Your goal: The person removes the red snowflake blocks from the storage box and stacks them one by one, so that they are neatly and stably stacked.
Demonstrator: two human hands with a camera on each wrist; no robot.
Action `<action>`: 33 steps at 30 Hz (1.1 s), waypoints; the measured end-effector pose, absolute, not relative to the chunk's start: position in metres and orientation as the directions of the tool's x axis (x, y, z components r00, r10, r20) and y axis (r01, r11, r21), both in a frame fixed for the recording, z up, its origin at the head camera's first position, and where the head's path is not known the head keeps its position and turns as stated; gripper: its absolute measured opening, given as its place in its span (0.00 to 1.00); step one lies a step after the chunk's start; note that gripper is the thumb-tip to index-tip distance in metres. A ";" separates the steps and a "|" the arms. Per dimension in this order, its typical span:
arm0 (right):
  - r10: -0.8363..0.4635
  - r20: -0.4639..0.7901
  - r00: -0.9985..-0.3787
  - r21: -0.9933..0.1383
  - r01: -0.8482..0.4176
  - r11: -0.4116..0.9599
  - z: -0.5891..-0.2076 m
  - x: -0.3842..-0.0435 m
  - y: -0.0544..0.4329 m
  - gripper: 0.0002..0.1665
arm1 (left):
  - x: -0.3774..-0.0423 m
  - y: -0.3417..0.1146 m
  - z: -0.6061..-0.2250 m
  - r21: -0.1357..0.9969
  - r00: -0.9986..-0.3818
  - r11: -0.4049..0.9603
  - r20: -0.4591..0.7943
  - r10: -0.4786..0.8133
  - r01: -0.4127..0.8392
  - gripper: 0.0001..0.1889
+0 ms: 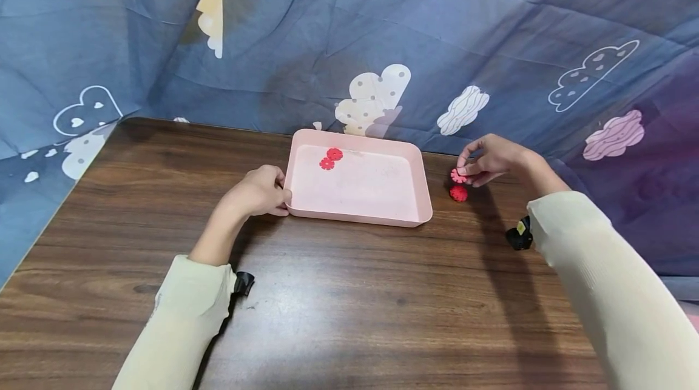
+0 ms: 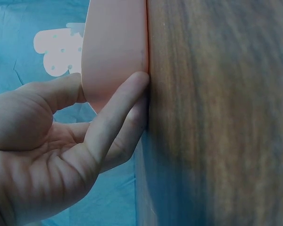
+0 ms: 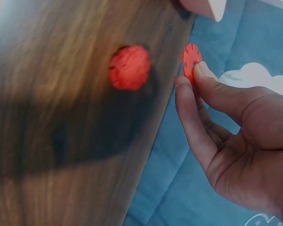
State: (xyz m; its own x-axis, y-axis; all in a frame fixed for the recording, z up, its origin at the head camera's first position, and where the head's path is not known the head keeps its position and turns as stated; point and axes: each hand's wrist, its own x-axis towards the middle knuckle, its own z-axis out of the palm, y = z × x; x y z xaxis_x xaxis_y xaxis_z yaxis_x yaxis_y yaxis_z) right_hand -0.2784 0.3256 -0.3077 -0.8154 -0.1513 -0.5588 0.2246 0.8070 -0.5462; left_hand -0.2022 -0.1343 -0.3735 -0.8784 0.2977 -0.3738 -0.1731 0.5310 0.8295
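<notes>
A shallow pink tray (image 1: 366,190) lies toward the back of the wooden table. My left hand (image 1: 256,191) holds its left front corner, thumb at the rim and fingers against the outer wall (image 2: 115,52). Inside the tray, near its back left, are two red notched discs (image 1: 327,164), shaped like flowers and touching each other. To the tray's right, my right hand (image 1: 494,158) pinches a red notched disc (image 3: 191,54) between thumb and fingertips, raised above the tabletop. Just below it on the table sits a small pile of red discs (image 3: 130,68); how many is unclear.
The wooden table (image 1: 338,293) stretches toward me, and its back edge meets a blue cloth (image 1: 262,56) printed with clouds. A dark band-like device (image 1: 244,282) sits at the left wrist, another dark device (image 1: 520,235) at the right.
</notes>
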 end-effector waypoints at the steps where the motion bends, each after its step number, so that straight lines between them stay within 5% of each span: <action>1: -0.149 -0.565 -0.812 -0.550 0.236 0.801 -0.309 -0.277 0.329 0.06 | -0.202 -0.134 -0.374 0.831 -0.879 0.528 -0.374 0.297 -0.175 0.06; 11: -0.138 -0.614 -0.777 -0.597 0.343 0.725 -0.326 -0.268 0.347 0.03 | -0.203 -0.134 -0.376 0.838 -0.881 0.519 -0.366 0.300 -0.171 0.11; 33: -0.135 -0.581 -0.802 -0.623 0.332 0.708 -0.338 -0.261 0.352 0.09 | -0.204 -0.133 -0.376 0.839 -0.881 0.513 -0.369 0.294 -0.181 0.12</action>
State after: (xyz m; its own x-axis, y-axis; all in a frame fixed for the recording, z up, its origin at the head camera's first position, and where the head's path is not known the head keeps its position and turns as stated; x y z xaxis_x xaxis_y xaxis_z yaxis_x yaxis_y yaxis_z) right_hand -0.2609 0.3519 -0.3379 -0.8024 -0.1355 -0.5812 0.3318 0.7082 -0.6232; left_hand -0.2035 -0.1334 -0.3755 -0.8815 0.2942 -0.3694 -0.1806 0.5127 0.8393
